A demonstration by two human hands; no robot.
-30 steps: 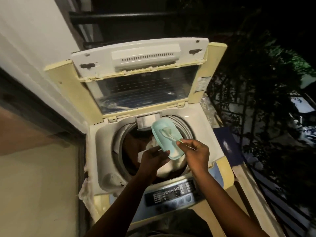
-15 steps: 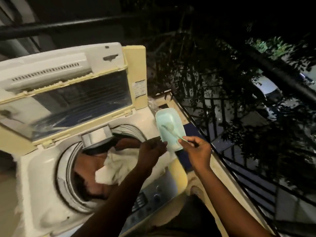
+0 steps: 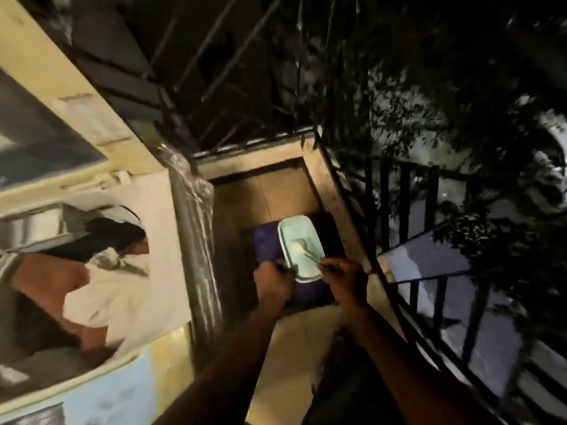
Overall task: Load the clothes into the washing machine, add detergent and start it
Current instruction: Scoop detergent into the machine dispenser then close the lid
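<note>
My left hand (image 3: 273, 279) pinches the near rim of the tub (image 3: 300, 248) to steady it, while my right hand (image 3: 346, 277) pinches the spoon (image 3: 302, 248) resting inside. Both hang over the dark mat (image 3: 267, 243), beside the washer (image 3: 153, 210) where the clothes (image 3: 101, 289) already lie.

No legible text, brand, number or sign in this frame; motion blur and low light throughout. Pale rectangular sticker (image 3: 92, 118) on the cream frame of the raised lid (image 3: 46, 72), near that frame's right edge: print smeared, not one character resolves. Control panel (image 3: 101, 397) along the front edge of the washing machine (image 3: 159, 197), at the frame's bottom-left corner: shows only as a light blue band with a dark patch, any button markings unreadable.
</note>
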